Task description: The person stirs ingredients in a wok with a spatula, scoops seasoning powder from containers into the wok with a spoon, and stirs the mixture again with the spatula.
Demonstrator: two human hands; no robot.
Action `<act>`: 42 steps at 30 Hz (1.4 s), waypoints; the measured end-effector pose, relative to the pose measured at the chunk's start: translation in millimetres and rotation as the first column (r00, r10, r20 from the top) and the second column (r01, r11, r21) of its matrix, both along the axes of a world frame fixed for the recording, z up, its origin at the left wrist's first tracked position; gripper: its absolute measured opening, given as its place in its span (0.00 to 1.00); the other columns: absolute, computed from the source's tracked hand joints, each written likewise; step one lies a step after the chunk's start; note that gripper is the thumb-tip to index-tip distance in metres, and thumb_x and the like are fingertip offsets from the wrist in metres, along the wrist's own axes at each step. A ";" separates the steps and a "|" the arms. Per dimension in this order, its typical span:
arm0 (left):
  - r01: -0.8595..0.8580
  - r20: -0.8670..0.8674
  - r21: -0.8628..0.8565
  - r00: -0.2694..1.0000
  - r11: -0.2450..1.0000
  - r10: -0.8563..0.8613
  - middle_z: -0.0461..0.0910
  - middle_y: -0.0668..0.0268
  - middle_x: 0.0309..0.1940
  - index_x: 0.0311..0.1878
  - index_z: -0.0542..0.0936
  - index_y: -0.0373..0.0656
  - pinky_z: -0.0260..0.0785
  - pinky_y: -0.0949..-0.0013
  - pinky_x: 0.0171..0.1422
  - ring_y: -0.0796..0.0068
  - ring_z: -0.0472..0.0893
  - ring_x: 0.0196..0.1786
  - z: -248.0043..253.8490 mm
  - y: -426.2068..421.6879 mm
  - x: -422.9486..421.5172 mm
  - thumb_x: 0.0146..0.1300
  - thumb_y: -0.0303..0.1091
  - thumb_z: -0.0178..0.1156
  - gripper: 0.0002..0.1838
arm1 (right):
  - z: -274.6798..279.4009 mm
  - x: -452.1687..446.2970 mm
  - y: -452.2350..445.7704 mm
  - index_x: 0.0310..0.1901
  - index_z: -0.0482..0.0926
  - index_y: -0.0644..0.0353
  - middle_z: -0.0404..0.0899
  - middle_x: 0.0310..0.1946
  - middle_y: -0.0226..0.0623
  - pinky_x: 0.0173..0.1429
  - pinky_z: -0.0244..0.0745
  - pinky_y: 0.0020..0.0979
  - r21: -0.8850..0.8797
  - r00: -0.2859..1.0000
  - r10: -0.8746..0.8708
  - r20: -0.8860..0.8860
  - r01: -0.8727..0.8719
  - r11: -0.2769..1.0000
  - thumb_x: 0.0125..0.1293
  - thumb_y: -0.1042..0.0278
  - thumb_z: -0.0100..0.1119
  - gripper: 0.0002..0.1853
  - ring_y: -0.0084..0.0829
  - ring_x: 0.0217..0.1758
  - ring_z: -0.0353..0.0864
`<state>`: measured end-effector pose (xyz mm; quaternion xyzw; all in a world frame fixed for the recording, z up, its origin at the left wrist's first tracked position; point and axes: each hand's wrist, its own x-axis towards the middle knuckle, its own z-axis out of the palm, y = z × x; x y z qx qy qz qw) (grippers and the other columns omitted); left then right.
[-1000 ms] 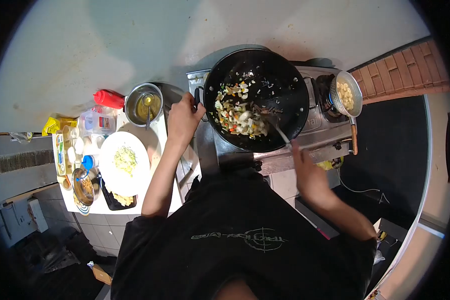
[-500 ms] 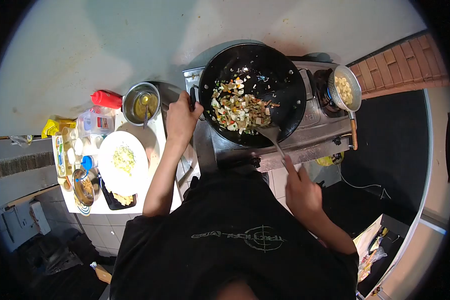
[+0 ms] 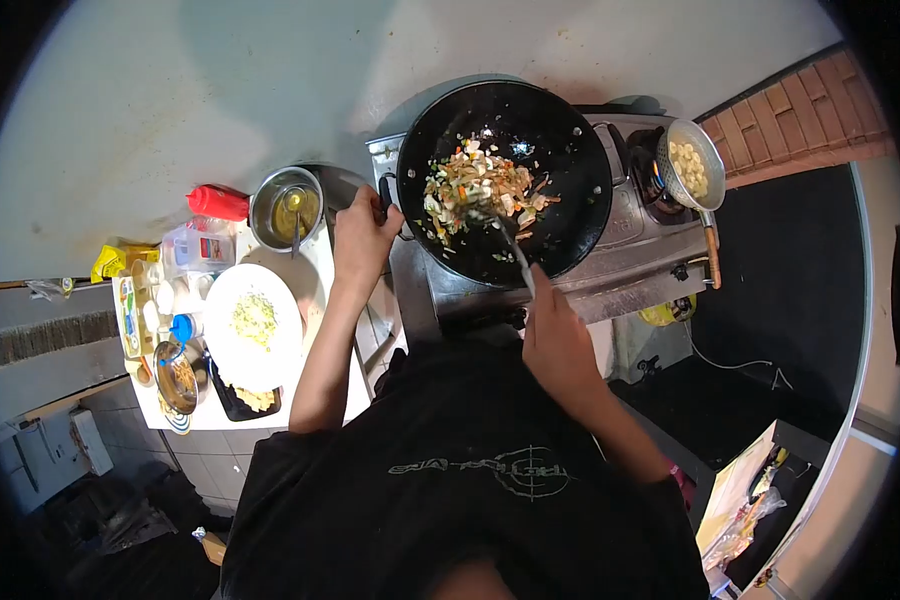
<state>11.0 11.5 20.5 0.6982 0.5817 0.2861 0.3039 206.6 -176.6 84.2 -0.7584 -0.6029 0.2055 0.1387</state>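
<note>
A large black wok (image 3: pixel 560 150) sits on the stove, holding chopped mixed food (image 3: pixel 480 190) with white, orange and green bits. My left hand (image 3: pixel 363 240) is closed around the wok's left side handle (image 3: pixel 386 190). Gripped in my right hand (image 3: pixel 560 335) is a spatula (image 3: pixel 516 248), its shaft reaching over the wok's near rim. The spatula's blade is partly buried in the food and blurred, left of the wok's middle.
On the right burner stands a perforated pan (image 3: pixel 692 170) of pale pieces, its wooden handle (image 3: pixel 712 255) pointing toward me. The left table bears a white plate (image 3: pixel 260 360), a steel pot (image 3: pixel 260 225), a red bottle (image 3: pixel 218 202), an egg carton (image 3: pixel 130 315) and a black tray (image 3: pixel 232 405).
My right hand has moved left and slightly up with the spatula. The blade has shifted from the wok's lower right into the food, pushing it together. My left hand stays on the handle.
</note>
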 end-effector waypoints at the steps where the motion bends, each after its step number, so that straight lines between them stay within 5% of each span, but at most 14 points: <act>1: 0.004 0.005 -0.012 1.000 1.000 -0.004 0.79 0.52 0.20 0.33 0.74 0.33 0.72 0.58 0.34 0.53 0.80 0.24 2.4 0.1 -0.1 0.58 0.33 0.63 0.12 | 1.3 2.5 1.2 0.67 0.60 0.68 0.75 0.41 0.58 0.40 0.78 0.50 0.006 1.000 -0.002 0.000 0.002 1.000 0.64 0.75 0.50 0.29 0.56 0.34 0.81; 7: -0.006 -0.007 -0.038 1.000 0.999 0.005 0.79 0.52 0.21 0.33 0.74 0.33 0.72 0.57 0.35 0.54 0.80 0.25 -0.6 0.8 -2.5 0.58 0.33 0.63 0.12 | 60.3 -7.5 -16.8 0.66 0.62 0.69 0.76 0.43 0.60 0.42 0.78 0.50 -0.025 0.985 -0.010 -0.171 0.006 1.000 0.66 0.74 0.49 0.27 0.58 0.37 0.81; 13: 0.005 -0.002 -0.012 1.000 1.000 -0.005 0.79 0.51 0.21 0.33 0.74 0.33 0.72 0.57 0.35 0.53 0.81 0.26 -2.0 -2.4 -1.5 0.59 0.33 0.63 0.12 | 16.9 -8.6 7.4 0.66 0.62 0.69 0.77 0.37 0.57 0.39 0.79 0.47 -0.001 0.998 -0.015 0.058 0.015 1.000 0.64 0.74 0.51 0.28 0.55 0.33 0.81; 19: 0.020 0.006 -0.015 1.000 1.000 -0.020 0.80 0.51 0.22 0.35 0.74 0.33 0.72 0.58 0.36 0.54 0.82 0.27 1.8 -3.1 -3.6 0.61 0.33 0.62 0.11 | 51.5 -21.7 5.6 0.61 0.69 0.72 0.78 0.34 0.60 0.43 0.74 0.50 0.218 0.985 0.035 -0.169 0.003 0.976 0.64 0.78 0.51 0.22 0.57 0.35 0.80; 24: 0.020 0.061 -0.043 0.998 0.999 -0.018 0.81 0.51 0.23 0.35 0.74 0.33 0.72 0.59 0.36 0.55 0.82 0.28 -1.0 -5.1 -4.7 0.62 0.33 0.61 0.12 | 8.2 -15.0 39.0 0.62 0.67 0.74 0.77 0.32 0.56 0.36 0.79 0.49 0.144 0.999 0.005 -0.046 0.002 0.990 0.61 0.75 0.52 0.26 0.54 0.29 0.81; 30: 0.020 0.063 -0.055 0.998 0.998 -0.017 0.81 0.51 0.23 0.35 0.74 0.33 0.72 0.60 0.36 0.55 0.82 0.27 4.4 -4.5 -3.8 0.63 0.32 0.60 0.11 | 55.7 -10.5 -1.2 0.61 0.67 0.73 0.77 0.33 0.56 0.36 0.80 0.46 0.180 0.993 0.066 -0.099 -0.047 0.983 0.60 0.76 0.54 0.26 0.53 0.31 0.82; 33: 0.044 0.056 -0.038 0.998 0.998 -0.042 0.82 0.51 0.23 0.36 0.74 0.32 0.73 0.60 0.36 0.55 0.83 0.27 4.5 -4.8 -4.5 0.63 0.32 0.60 0.11 | 51.0 -15.8 -1.4 0.62 0.67 0.74 0.77 0.32 0.56 0.35 0.79 0.46 -0.038 0.996 0.064 -0.056 -0.066 0.997 0.60 0.76 0.55 0.27 0.53 0.30 0.82; 42: 0.056 0.081 -0.142 0.996 0.988 -0.045 0.82 0.54 0.25 0.38 0.75 0.33 0.73 0.65 0.37 0.64 0.83 0.29 -1.3 -0.5 -13.6 0.65 0.35 0.62 0.12 | 56.2 -14.4 13.8 0.61 0.67 0.74 0.77 0.33 0.57 0.37 0.77 0.48 0.357 0.993 0.101 -0.056 -0.074 0.931 0.62 0.77 0.53 0.24 0.54 0.30 0.80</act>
